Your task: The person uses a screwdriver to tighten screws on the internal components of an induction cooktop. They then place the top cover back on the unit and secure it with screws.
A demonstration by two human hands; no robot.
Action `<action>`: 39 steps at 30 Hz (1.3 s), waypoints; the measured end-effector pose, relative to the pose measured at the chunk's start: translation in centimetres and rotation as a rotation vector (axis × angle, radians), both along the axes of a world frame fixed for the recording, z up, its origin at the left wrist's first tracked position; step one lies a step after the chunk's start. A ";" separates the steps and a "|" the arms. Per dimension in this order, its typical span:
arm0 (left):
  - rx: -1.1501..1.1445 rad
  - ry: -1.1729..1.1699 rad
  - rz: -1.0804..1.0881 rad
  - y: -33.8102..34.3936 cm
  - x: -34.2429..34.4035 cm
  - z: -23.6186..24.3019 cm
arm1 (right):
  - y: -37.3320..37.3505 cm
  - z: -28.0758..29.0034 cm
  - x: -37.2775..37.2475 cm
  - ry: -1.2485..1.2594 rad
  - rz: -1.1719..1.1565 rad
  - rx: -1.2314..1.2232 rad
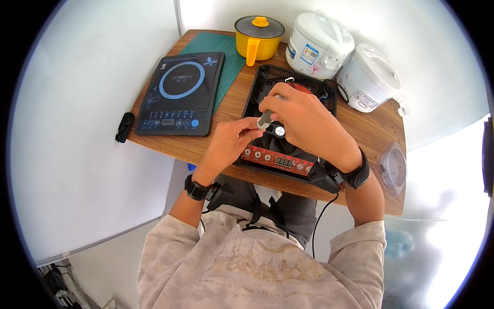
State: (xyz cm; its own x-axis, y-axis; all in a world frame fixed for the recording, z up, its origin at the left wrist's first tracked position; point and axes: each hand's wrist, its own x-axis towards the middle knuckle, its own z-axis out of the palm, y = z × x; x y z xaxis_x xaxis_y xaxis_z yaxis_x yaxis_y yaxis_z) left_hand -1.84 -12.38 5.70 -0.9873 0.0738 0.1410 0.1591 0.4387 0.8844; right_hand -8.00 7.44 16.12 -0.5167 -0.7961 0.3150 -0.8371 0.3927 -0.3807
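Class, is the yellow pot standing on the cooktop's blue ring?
No, the yellow pot stands right of the black cooktop, apart from it.

Wood-grain table (234, 112), green mat (234, 64) left, black induction cooker (181, 95) partly over it, yellow lidded pot (261, 45) at mat's edge, two white rice cookers (320, 44) back right, opened black cooker base (293, 149) mid-table, clear-wrapped part (394, 167) right edge

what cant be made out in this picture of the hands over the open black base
All in the head view:
Lower tip of the grey tool: hidden at the fingertips of the left hand.
Some of the red part: covered by the right hand.
Inside of the yellow pot: hidden by its lid.
Black thing at far right: cut off by the round rim.
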 end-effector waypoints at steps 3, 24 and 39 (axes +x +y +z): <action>-0.091 0.007 -0.005 -1.2 0.4 -0.5 | -0.2 0.1 0.3 0.018 0.016 -0.004; -0.070 -0.114 -0.117 -3.0 2.8 -4.5 | -1.6 0.8 1.8 0.433 -0.060 0.199; -0.113 -0.028 -0.180 -3.5 2.2 -6.4 | -3.4 1.4 3.6 0.186 -0.128 0.072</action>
